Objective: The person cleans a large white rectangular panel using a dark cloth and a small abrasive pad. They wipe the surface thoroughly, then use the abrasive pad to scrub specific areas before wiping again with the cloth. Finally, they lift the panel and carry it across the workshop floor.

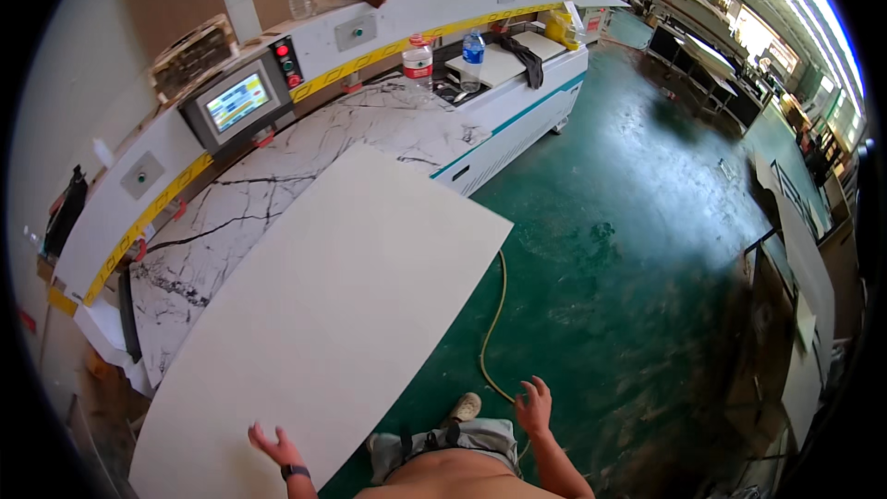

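Note:
A large white board [337, 286] lies tilted across the view, its far end resting on the marble-patterned top [268, 180] of a long machine. Over the board's near part is my left hand [275, 446], its fingers apart and holding nothing; whether it touches the surface I cannot tell. A dark band circles that wrist. My right hand [534, 405] is raised above the green floor, off the board's right edge, with its fingers apart and nothing in them.
The machine carries a touch screen [237, 106] and red and green buttons [286, 63]. Bottles [472, 60] and a dark cloth [527, 60] sit at its far end. A yellow hose [495, 323] crosses the green floor [601, 249]. Boards [799, 286] lean at the right.

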`<state>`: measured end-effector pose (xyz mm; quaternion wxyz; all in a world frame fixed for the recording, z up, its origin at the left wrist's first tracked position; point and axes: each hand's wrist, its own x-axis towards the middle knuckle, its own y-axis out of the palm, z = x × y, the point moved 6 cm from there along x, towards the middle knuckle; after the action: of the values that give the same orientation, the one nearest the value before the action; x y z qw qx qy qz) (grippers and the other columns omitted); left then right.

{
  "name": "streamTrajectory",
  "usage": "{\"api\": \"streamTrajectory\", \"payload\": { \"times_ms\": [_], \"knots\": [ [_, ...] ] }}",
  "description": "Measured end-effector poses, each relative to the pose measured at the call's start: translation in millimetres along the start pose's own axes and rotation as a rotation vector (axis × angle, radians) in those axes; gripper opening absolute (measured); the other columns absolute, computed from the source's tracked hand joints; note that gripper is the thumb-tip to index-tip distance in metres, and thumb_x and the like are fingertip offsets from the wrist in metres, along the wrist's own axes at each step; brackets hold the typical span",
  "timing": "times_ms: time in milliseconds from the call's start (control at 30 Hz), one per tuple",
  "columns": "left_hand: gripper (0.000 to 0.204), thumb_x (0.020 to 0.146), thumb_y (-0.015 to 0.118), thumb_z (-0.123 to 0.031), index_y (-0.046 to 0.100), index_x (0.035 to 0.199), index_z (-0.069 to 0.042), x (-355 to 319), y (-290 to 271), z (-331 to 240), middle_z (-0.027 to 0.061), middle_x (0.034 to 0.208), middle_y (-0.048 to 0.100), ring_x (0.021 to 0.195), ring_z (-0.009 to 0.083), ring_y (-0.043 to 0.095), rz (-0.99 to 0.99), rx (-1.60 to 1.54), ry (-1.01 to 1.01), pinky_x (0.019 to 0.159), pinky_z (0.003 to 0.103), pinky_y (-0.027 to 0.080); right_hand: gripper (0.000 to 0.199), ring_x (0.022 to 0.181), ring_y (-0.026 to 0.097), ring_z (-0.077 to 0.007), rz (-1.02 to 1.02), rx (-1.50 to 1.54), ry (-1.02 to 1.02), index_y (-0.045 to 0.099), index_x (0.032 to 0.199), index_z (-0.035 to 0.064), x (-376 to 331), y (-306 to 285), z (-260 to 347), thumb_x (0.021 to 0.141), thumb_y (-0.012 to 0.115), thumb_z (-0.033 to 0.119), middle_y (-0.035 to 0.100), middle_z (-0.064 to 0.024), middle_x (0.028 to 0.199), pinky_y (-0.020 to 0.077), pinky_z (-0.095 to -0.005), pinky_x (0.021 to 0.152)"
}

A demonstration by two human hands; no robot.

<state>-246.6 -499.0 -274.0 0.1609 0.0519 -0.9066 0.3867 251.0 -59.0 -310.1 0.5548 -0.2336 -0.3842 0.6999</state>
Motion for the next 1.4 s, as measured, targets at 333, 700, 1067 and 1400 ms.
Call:
{"api": "streamTrajectory", "payload": {
  "times_ms": [333,700,1067,1400],
  "knots": [
    [0.055,0.078,0.068,-0.007,0.054,0.131,-0.004,-55.8,184.3,-303.8,0.0208,0.152,0.036,0.137,0.0414,0.039,0.507,0.076,0.235,0.109,0.052,0.035,0.046,0.126,0.051,-0.0389,-0.009,0.132,-0.277,0.058,0.129,0.0094,317.4,-26.7,39.5,0.084,0.070,0.011,0.053,-0.0193,0.138,0.0442,-0.0461,0.103],
    [0.048,0.080,0.069,-0.010,0.059,0.126,-0.005,13.2,405.1,-506.6,0.0191,0.149,0.041,0.134,0.0402,0.041,0.367,0.015,0.214,0.107,0.051,0.037,0.059,0.127,0.051,-0.0393,0.108,0.195,-0.371,0.051,0.137,0.0074,664.3,-5.5,34.4,0.082,0.073,0.010,0.052,-0.0200,0.137,0.0449,-0.0439,0.104],
    [0.040,0.081,0.070,-0.016,0.065,0.120,-0.007,-28.2,471.0,-618.1,0.0183,0.140,0.051,0.128,0.0381,0.048,0.252,0.262,0.001,0.103,0.049,0.039,0.107,0.147,0.024,-0.0323,0.025,1.097,-0.204,0.002,0.160,0.0140,1073.3,135.0,160.6,0.085,0.078,0.007,0.021,-0.0184,0.161,0.0236,-0.0491,0.120],
    [0.040,0.081,0.069,-0.015,0.064,0.120,-0.007,-104.9,421.2,-608.7,0.0189,0.141,0.049,0.128,0.0392,0.047,0.073,0.407,-0.341,0.103,0.053,0.038,0.094,0.125,0.051,-0.0288,-0.004,0.817,-0.611,0.026,0.152,0.0033,1161.6,167.0,216.5,0.079,0.084,0.007,0.043,-0.0202,0.146,0.0473,-0.0405,0.103]
  ]
}}
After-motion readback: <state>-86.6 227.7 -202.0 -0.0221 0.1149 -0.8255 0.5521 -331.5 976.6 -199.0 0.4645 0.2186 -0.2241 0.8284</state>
